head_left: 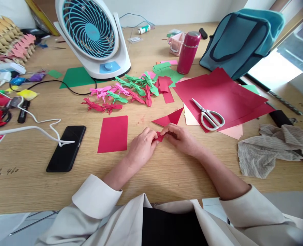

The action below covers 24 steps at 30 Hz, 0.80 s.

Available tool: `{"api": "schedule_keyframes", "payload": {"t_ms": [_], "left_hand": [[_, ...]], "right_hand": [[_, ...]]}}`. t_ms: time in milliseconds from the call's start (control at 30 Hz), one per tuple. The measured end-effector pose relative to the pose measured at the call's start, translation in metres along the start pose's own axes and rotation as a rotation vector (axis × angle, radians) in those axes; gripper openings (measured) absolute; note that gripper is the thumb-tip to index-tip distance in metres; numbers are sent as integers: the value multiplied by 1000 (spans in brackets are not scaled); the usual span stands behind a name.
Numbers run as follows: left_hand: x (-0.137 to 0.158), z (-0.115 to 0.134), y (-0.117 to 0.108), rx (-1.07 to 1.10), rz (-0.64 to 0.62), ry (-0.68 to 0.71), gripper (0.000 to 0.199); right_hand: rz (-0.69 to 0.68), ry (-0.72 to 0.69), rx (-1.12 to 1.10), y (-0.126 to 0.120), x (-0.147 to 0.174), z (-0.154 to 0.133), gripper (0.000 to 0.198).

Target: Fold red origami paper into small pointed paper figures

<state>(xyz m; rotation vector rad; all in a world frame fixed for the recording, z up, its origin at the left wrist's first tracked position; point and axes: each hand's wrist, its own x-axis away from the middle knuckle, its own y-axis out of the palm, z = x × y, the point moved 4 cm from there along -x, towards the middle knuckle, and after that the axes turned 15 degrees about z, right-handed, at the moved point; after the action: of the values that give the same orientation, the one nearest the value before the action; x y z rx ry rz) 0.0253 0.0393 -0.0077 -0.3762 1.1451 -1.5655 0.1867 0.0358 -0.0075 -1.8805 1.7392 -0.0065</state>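
Observation:
Between my two hands is a small piece of folded red paper [159, 137], partly hidden by the fingers. My left hand [143, 145] pinches its left side, and my right hand [180, 138] pinches its right side, close above the table. Just beyond my hands lies a red paper triangle [170, 118]. A flat red paper rectangle [113, 134] rests to the left of my left hand. Farther back sits a cluster of folded paper figures [136, 87] in green, pink and red.
White-handled scissors [209, 115] lie on large red sheets [225, 95] at the right. A crumpled cloth [271, 150] is near the right edge. The fan [92, 34], red flask [188, 53] and blue bag [240, 41] stand behind. A phone [66, 148] with a white cable lies left.

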Motion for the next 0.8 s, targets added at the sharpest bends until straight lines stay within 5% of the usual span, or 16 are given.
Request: {"api": "schedule_keyframes", "payload": {"t_ms": [233,400,533,800], "left_hand": [[-10,-6,-2,107,-6,-53,7],[-16,-7,-11,373,195,-82,1],[-15,-1,-9,600,168,-105,7],[-10,12,-21,418,378,56,7]], "right_hand": [[192,125,23,-6,-2,8,14],[307,274,-264,-5,-3,14,9],[292,251,-435,-3,-4,4,20],[254,167,-561,1,0,-8,16]]}}
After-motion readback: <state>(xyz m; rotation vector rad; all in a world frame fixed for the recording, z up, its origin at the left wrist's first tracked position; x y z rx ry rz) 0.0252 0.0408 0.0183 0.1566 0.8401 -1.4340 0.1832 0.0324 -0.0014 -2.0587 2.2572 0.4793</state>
